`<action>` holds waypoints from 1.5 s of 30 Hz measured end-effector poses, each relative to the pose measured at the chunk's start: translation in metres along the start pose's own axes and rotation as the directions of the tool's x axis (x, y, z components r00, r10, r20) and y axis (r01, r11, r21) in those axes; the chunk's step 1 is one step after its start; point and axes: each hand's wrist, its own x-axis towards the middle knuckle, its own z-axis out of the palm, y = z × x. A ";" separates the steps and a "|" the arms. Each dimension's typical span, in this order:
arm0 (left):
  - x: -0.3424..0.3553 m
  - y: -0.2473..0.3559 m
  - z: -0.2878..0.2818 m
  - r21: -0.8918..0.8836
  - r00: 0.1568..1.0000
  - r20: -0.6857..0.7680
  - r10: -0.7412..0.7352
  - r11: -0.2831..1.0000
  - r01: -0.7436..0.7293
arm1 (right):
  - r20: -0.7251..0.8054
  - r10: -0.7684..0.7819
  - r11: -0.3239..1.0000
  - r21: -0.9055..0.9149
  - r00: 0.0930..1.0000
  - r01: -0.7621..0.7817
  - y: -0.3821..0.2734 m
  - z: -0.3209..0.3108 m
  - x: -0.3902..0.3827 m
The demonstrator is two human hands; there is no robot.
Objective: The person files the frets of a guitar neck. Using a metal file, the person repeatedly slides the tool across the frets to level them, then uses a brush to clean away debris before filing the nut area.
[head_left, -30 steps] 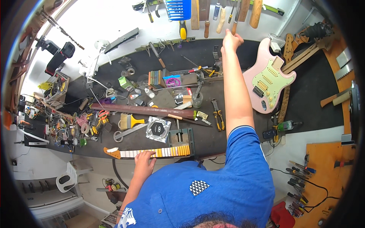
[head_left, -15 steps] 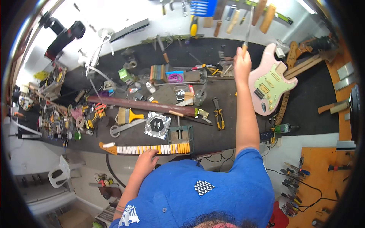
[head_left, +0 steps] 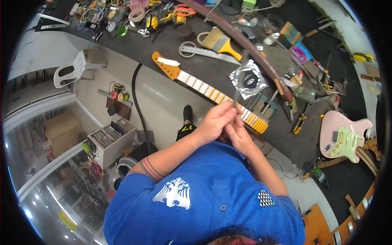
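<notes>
My left hand (head_left: 215, 124) and my right hand (head_left: 240, 135) meet in front of my chest, fingers closed together round a long, thin tool that looks like a file (head_left: 241, 83). Its dark, blurred shaft points away from me, and its handle is hidden in my hands. Just beyond them lies a guitar neck (head_left: 196, 83) with a yellow-brown headstock, its fretboard banded with white and yellow tape. The neck's body end rests by a green-grey vise (head_left: 264, 107) at the bench edge. A silver packet with a black round label (head_left: 249, 79) lies behind the neck.
A paintbrush (head_left: 222, 44), a steel ruler (head_left: 210, 54) and a long dark red beam (head_left: 255, 51) lie farther back. Yellow-black pliers (head_left: 300, 119) and a pink guitar body (head_left: 330, 123) are at the right. A white plastic chair (head_left: 75, 70) stands left.
My right hand has come back from the tool wall with the file, and my left hand has left the neck to join it. The view has turned toward the left.
</notes>
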 end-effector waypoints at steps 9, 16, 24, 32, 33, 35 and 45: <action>-0.123 -0.006 -0.191 0.541 0.984 -0.178 0.006 0.836 0.093 | -0.060 0.059 0.994 0.099 0.996 -0.053 0.011 0.124 0.099; -0.206 -0.017 -0.333 0.802 0.960 -0.238 -0.150 0.527 0.281 | -0.102 0.272 0.889 0.407 0.957 -0.209 0.097 0.143 0.128; -0.171 -0.022 -0.352 0.999 0.932 -0.003 -0.362 0.039 0.018 | 0.275 -0.148 0.715 -0.634 0.950 0.295 0.121 0.252 0.173; -0.219 0.031 -0.422 0.892 0.972 -0.210 -0.104 0.387 0.234 | 0.122 0.011 0.633 -0.769 0.992 0.088 0.100 0.158 0.162; -0.227 0.032 -0.419 0.894 0.973 -0.207 -0.103 0.383 0.231 | 0.066 0.004 0.592 -0.804 0.998 0.051 0.089 0.141 0.159; -0.233 0.034 -0.413 0.394 0.900 -0.432 -0.065 0.883 0.253 | -0.027 -0.015 0.675 -0.737 1.000 -0.010 0.071 0.128 0.146; -0.097 -0.035 -0.276 0.319 0.955 -0.191 0.225 0.935 -0.156 | -0.258 -0.657 0.378 -0.926 0.708 0.014 0.050 0.114 0.187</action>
